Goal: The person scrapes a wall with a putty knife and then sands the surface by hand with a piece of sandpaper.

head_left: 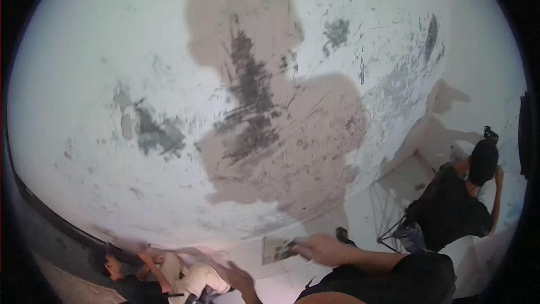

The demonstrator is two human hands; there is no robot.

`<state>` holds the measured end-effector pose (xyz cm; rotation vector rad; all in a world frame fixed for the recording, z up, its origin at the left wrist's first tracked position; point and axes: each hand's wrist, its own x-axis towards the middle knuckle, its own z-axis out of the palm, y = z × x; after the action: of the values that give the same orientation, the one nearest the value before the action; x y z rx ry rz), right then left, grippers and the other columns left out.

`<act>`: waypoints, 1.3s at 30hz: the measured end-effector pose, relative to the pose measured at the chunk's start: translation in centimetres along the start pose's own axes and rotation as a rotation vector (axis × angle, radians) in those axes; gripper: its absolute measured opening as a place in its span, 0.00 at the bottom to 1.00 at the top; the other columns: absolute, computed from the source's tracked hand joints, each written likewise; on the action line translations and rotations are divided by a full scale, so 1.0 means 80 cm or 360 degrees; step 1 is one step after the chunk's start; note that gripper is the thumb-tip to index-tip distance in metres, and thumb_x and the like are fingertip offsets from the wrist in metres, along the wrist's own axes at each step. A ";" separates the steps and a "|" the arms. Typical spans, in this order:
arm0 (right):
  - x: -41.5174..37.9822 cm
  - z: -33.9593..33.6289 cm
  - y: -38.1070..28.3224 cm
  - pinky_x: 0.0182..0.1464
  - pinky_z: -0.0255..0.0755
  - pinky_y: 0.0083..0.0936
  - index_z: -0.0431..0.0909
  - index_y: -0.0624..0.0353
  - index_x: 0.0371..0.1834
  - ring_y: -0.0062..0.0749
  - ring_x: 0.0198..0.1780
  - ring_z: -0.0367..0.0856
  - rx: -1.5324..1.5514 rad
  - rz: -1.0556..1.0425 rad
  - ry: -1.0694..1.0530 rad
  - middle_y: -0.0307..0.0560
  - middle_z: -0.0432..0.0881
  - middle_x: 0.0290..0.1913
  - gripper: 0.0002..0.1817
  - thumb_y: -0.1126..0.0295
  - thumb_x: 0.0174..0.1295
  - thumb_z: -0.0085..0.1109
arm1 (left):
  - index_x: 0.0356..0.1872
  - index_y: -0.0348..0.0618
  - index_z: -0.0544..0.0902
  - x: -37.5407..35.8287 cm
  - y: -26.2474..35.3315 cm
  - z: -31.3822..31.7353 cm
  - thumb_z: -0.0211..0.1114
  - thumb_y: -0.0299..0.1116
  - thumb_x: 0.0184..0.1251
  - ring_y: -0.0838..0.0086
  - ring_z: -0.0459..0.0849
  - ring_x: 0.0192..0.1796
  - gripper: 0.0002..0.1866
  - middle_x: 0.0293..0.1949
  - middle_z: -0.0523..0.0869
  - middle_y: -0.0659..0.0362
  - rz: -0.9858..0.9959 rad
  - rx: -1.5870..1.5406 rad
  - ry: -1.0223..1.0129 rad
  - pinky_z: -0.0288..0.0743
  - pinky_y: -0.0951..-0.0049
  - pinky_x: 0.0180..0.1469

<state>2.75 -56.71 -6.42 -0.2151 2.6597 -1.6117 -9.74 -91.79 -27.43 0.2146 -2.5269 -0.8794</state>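
My right hand (322, 249) is low in the middle of the view, closed at the end of my outstretched arm. It grips what looks like a wide scraper (275, 250), flat, pale and rectangular, with dark smears near my fingers; its handle is hidden. Lower left of it, my left hand (241, 277) is held out, fingers apart and holding nothing. Before me rises a large whitish wall (112, 39) with dark grey patches (250, 87), scratches and specks. My shadow falls across its middle.
At right, a person in black (453, 205) faces the wall beside a thin-legged metal frame (388, 219). Another person in a dark top and light trousers (197, 278) sits low at left. A dark edge (50, 214) runs along the wall's lower left.
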 end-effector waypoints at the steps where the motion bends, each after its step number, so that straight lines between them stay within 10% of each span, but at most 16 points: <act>1: 0.006 -0.033 0.008 0.37 0.74 0.39 0.77 0.61 0.42 0.46 0.28 0.82 0.0395 0.0210 -0.0021 0.49 0.82 0.25 0.12 0.62 0.76 0.53 | 0.79 0.32 0.54 0.019 0.071 -0.030 0.49 0.48 0.82 0.44 0.60 0.78 0.37 0.78 0.63 0.39 0.0035 -0.0006 0.0132 0.49 0.45 0.78; 7: 0.071 -0.183 0.022 0.32 0.69 0.36 0.72 0.64 0.39 0.43 0.27 0.78 0.0249 0.0010 0.0584 0.53 0.78 0.25 0.14 0.63 0.79 0.51 | 0.71 0.32 0.65 0.081 0.438 -0.044 0.50 0.50 0.79 0.47 0.69 0.71 0.32 0.66 0.73 0.43 0.1275 -0.0543 0.0257 0.60 0.45 0.73; 12: 0.153 -0.283 -0.034 0.33 0.70 0.39 0.69 0.65 0.49 0.48 0.28 0.79 0.0432 -0.0544 0.0819 0.59 0.78 0.29 0.08 0.71 0.75 0.50 | 0.55 0.58 0.85 0.131 0.638 -0.031 0.55 0.58 0.74 0.61 0.81 0.65 0.22 0.61 0.86 0.62 0.2269 -0.0644 0.0220 0.64 0.50 0.69; 15: 0.192 -0.324 -0.065 0.35 0.72 0.42 0.71 0.68 0.50 0.54 0.31 0.81 0.0540 -0.0953 0.0944 0.61 0.79 0.30 0.09 0.75 0.71 0.49 | 0.60 0.54 0.86 0.173 0.729 -0.030 0.45 0.68 0.74 0.60 0.81 0.66 0.35 0.61 0.86 0.58 0.2530 -0.0355 0.0257 0.62 0.52 0.71; 24: 0.235 -0.382 -0.109 0.35 0.74 0.48 0.72 0.74 0.46 0.62 0.29 0.82 0.0309 -0.0890 0.1253 0.66 0.79 0.28 0.10 0.76 0.66 0.50 | 0.55 0.49 0.89 0.232 0.800 0.023 0.21 0.81 0.66 0.59 0.82 0.65 0.55 0.52 0.88 0.58 0.2384 -0.0718 0.0481 0.62 0.54 0.69; 39: 0.230 -0.402 -0.118 0.30 0.74 0.46 0.73 0.74 0.46 0.61 0.26 0.82 -0.0135 -0.0845 0.1133 0.62 0.80 0.26 0.13 0.72 0.68 0.50 | 0.49 0.48 0.92 0.241 0.826 0.054 0.26 0.74 0.69 0.58 0.85 0.56 0.50 0.43 0.89 0.61 0.2241 -0.1057 0.0810 0.67 0.62 0.56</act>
<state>-17.41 -35.11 17.85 -0.4581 3.4273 -2.0207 -28.64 -43.15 17.64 -1.2055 -1.2338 -0.7679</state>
